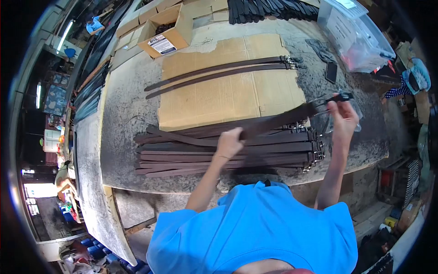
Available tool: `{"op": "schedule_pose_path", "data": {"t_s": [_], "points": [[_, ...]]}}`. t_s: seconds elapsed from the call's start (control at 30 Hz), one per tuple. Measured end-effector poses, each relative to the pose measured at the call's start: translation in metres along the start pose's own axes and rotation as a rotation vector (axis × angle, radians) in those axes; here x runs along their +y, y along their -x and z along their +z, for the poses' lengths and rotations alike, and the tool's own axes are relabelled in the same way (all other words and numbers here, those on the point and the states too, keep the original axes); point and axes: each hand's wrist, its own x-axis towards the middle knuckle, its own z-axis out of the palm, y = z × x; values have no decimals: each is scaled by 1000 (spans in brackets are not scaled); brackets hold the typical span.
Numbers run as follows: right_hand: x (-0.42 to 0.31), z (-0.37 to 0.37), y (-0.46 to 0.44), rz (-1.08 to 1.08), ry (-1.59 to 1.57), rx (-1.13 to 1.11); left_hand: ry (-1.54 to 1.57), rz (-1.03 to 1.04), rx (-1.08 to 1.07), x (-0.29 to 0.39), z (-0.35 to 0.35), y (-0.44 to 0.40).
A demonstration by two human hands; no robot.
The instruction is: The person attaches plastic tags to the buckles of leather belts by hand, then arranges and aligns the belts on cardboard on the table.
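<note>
A dark brown belt [283, 119] stretches between my hands above the table, its loose end blurred. My left hand [229, 142] is closed around the strap near its middle. Further right, my right hand [343, 118] pinches a small black piece [341, 97] at the buckle end; whether it is a hanger or part of the buckle is unclear. Below lies a row of brown belts [228, 157] with metal buckles [315, 150] on the right. Two more belts [219, 75] lie apart on a cardboard sheet [210, 105].
An open cardboard box [166, 34] stands at the back left. Black straps [273, 10] lie at the far edge. On the right are a clear plastic bin [356, 36], a dark cloth [320, 50] and a phone [331, 72]. Other people are in the background.
</note>
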Motion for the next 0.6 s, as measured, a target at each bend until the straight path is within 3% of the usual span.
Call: {"op": "schedule_pose_path", "data": {"t_s": [0.07, 0.17, 0.2, 0.33, 0.43, 0.6], "points": [[42, -24, -39, -92, 24, 150, -274, 7, 246, -102, 5, 8], [122, -48, -81, 23, -59, 135, -518, -249, 239, -209, -37, 28], [148, -46, -91, 65, -98, 105, -637, -399, 145, -221, -59, 25], [230, -4, -132, 327, -207, 170, -859, -443, 395, -288, -132, 8], [303, 24, -180, 470, -259, 145, -947, -567, 326, -301, -178, -34], [367, 70, -243, 594, -248, 216, -1008, -493, 311, -374, -208, -122]]}}
